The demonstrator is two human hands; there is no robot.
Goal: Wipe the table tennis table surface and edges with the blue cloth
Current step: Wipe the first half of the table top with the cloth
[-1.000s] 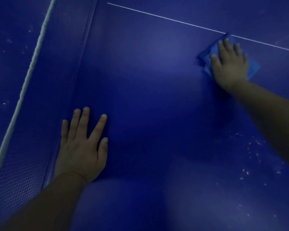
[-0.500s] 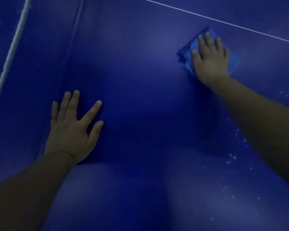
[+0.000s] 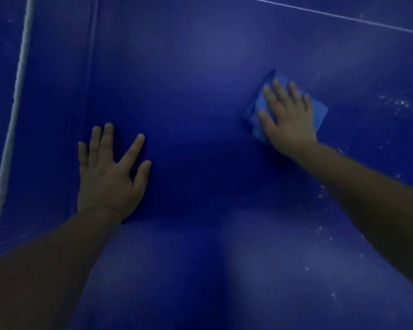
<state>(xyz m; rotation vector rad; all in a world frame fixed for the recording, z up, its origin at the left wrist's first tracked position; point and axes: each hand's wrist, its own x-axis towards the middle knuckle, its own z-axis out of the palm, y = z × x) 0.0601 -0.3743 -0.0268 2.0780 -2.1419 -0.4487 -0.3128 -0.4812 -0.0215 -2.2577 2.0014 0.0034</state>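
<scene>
On smooth table (image 3: 188, 91), folded cloth (image 3: 321, 113) lies flat.

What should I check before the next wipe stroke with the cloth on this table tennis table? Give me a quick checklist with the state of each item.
1. Right hand flat on the blue cloth, fingers straight: ok.
2. Cloth lying flat on the table, not lifted: ok, though bunched at its left edge.
3. Left hand braced flat on the table, holding nothing: ok.
4. Left hand apart from the net: ok, it lies just beside it.
5. White specks to the right of the cloth and near the right forearm not wiped away: not ok.
6. Table edges wiped: cannot tell, no edge is in view.
</scene>
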